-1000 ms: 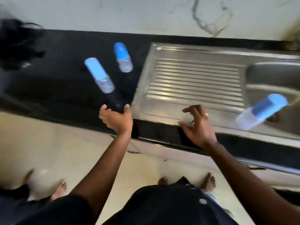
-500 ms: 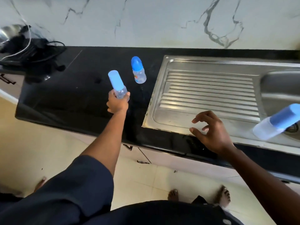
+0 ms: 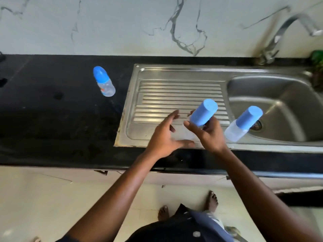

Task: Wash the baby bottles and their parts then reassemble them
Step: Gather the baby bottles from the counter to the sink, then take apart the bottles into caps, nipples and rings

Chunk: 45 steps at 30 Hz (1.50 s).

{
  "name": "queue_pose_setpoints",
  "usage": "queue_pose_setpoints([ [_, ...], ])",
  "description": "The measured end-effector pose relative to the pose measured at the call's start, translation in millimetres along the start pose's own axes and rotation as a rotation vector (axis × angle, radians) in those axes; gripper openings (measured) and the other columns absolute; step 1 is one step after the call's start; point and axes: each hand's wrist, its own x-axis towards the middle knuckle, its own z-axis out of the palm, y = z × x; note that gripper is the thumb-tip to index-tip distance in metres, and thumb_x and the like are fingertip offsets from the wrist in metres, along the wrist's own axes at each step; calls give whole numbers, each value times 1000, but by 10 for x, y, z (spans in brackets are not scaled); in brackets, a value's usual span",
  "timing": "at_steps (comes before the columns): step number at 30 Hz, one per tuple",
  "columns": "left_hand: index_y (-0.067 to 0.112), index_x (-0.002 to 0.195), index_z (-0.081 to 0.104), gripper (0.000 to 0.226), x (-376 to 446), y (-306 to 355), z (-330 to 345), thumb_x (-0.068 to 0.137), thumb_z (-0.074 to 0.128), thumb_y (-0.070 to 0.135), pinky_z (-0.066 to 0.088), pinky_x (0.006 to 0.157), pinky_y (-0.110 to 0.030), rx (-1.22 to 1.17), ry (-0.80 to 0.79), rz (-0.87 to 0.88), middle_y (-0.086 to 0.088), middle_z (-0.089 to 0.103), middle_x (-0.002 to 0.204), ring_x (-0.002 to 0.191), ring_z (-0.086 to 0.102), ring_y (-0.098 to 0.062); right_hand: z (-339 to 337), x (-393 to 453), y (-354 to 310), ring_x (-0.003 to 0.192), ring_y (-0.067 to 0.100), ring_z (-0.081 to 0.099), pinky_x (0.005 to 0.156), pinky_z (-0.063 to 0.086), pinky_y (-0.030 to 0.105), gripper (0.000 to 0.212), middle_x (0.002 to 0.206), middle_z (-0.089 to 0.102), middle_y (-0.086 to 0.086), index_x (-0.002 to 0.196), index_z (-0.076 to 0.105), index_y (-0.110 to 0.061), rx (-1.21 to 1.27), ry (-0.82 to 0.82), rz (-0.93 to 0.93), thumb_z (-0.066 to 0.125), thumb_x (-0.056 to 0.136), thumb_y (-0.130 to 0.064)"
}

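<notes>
My right hand (image 3: 208, 135) grips a clear baby bottle with a tall blue cap (image 3: 202, 112) above the steel drainboard (image 3: 174, 91); the bottle's body is mostly hidden by my fingers. My left hand (image 3: 164, 137) hovers just left of it, fingers spread and holding nothing. A second capped bottle (image 3: 243, 123) stands on the front rim between drainboard and sink basin (image 3: 279, 110). A third, smaller bottle with a rounded blue cap (image 3: 104, 82) stands on the black counter (image 3: 52, 110) to the left.
A steel tap (image 3: 283, 32) rises behind the basin at the back right, with something green (image 3: 317, 60) beside it. A marble-patterned wall backs the counter. My bare feet stand on the pale floor below.
My left hand lifted the tall-capped bottle off the counter and carried it right over the drainboard. My right hand now holds it and my left hand has let go.
</notes>
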Motion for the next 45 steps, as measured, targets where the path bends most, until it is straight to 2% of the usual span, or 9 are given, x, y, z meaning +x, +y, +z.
queue_pose_setpoints([
  [5, 27, 133, 52, 66, -41, -258, -157, 75, 84, 31, 52, 80, -23, 74, -77, -58, 13, 60, 120, 91, 60, -10, -228, -88, 194, 82, 4, 57, 72, 42, 20, 45, 89, 60, -16, 111, 50, -21, -212, 246, 104, 77, 82, -44],
  [10, 26, 131, 51, 62, -79, -350, -100, 78, 82, 28, 53, 82, -19, 48, -125, -73, 14, 62, 113, 92, 62, -7, -241, -111, 388, 95, 19, 61, 79, 48, 30, 51, 99, 64, -5, 116, 49, -22, -265, 233, 170, 77, 81, -48],
  [16, 20, 130, 44, 63, 13, -429, -335, 79, 81, 23, 44, 73, -12, 12, 144, -141, 2, 64, 92, 85, 62, -9, -210, -199, 241, 149, 16, 23, 120, 22, 26, 111, 162, 23, 4, 156, 14, -9, -270, 354, -115, 84, 76, -40],
  [22, 18, 107, 42, 46, 315, -511, -905, 81, 80, 20, 49, 75, -28, -22, 660, -281, 2, 47, 85, 71, 49, -9, -39, 165, -413, 145, 43, 28, 116, 28, 55, 52, 149, 38, 26, 129, 60, 1, -528, 408, -699, 76, 83, -15],
  [27, 15, 115, 44, 66, 632, -627, -1354, 70, 87, 35, 46, 87, -33, 45, 941, -382, -6, 48, 122, 111, 51, -23, 339, 503, -496, 144, 38, 31, 106, 41, 40, 30, 145, 48, 20, 114, 71, -6, -576, 187, -765, 69, 86, -14],
  [30, 12, 141, 35, 98, 800, -684, -1558, 65, 89, 41, 43, 102, -45, 114, 925, -527, -12, 36, 143, 129, 41, -30, 588, 674, -466, 147, 34, 28, 97, 50, 48, 39, 148, 46, 16, 122, 67, -10, -662, -8, -703, 72, 84, -17],
  [34, 12, 153, 25, 113, 1044, -812, -1783, 65, 91, 36, 36, 111, -51, -3, 869, -587, -13, 27, 155, 141, 32, -34, 897, 930, -556, 152, 26, 13, 108, 43, 49, 52, 159, 30, 7, 136, 57, -18, -741, -203, -530, 71, 87, -24],
  [41, 18, 157, 11, 109, 1466, -936, -1964, 77, 83, 35, 29, 116, -48, -103, 675, -627, -6, 25, 159, 143, 32, -31, 1048, 1127, -622, 145, 23, 30, 105, 46, 44, 59, 159, 28, 1, 139, 52, -23, -669, -293, -363, 74, 85, -29],
  [45, 20, 141, 40, 71, 1617, -983, -2006, 82, 77, 33, 43, 102, -39, -48, 628, -597, -1, 54, 126, 123, 53, -25, 1014, 1202, -700, 142, 22, 35, 107, 40, 35, 58, 156, 34, 1, 137, 54, -22, -590, -265, -326, 76, 84, -29],
])
